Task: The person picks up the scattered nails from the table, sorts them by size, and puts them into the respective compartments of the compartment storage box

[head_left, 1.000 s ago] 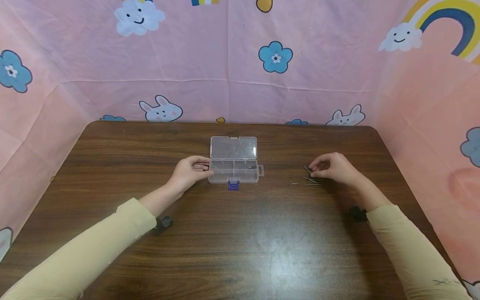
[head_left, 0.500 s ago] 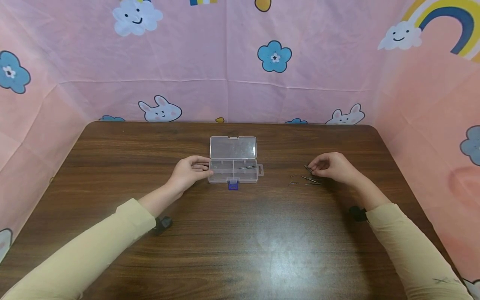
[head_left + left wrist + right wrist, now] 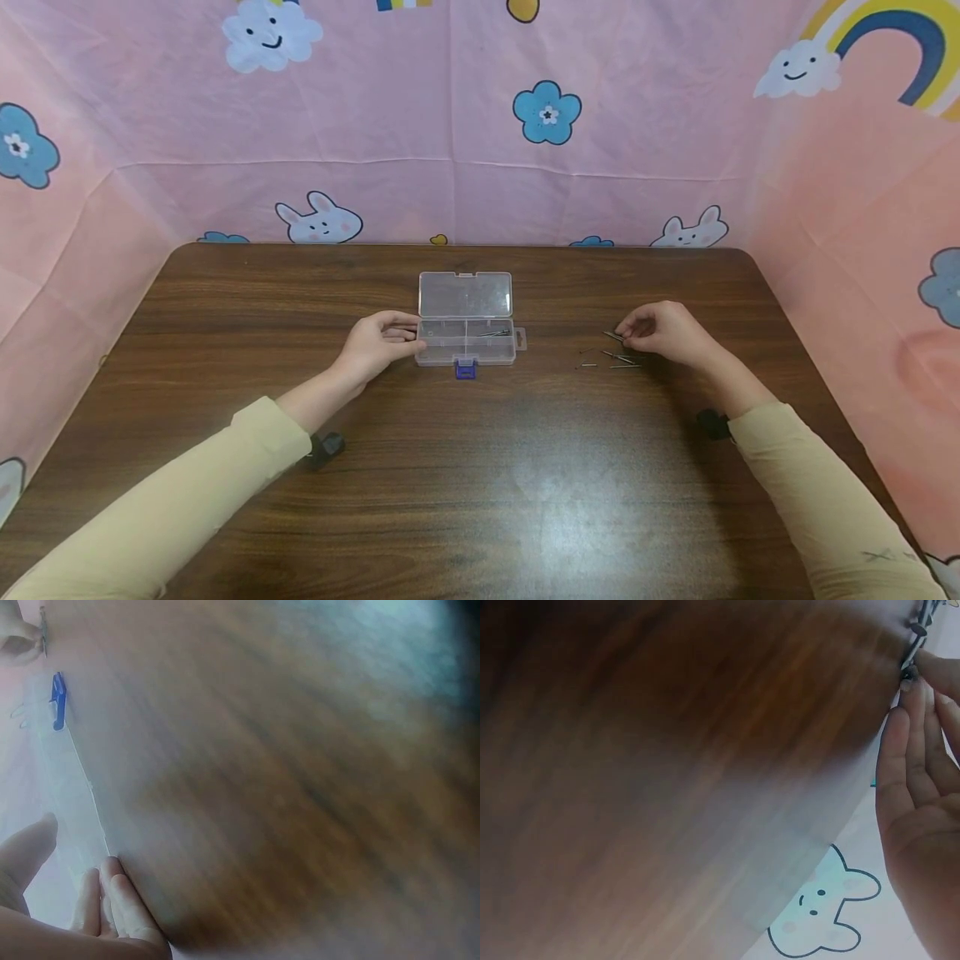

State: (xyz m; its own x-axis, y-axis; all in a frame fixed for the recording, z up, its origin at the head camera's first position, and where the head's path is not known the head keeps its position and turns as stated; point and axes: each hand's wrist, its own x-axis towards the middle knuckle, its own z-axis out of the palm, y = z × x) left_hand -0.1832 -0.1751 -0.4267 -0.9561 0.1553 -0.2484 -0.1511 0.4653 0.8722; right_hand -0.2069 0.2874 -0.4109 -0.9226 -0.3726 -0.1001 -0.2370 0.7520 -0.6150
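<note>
In the head view, a clear plastic compartment box [image 3: 442, 353] stands with its lid [image 3: 465, 295] raised and its blue latch [image 3: 466, 370] hanging at the front. My left hand [image 3: 378, 342] holds the box's left end, the thumb at the front corner and the fingers along the side. Several thin metal nails [image 3: 495, 333] lie in the back right compartment. My right hand [image 3: 663, 332] pinches a nail [image 3: 612, 336] between thumb and fingertips. Below those fingertips, several more loose nails [image 3: 621, 357] lie on the table. Part of the pinched nail is hidden by the fingers.
The brown wooden table [image 3: 480, 483] reaches back to a pink patterned cloth [image 3: 390, 125]. A clear hanging tab [image 3: 521, 339] sticks out from the box's right side. A tiny ring-like piece [image 3: 431, 332] shows in the back left compartment.
The nail in my right hand has tilted flatter, and that hand has shifted up very slightly. My left hand stays at the box.
</note>
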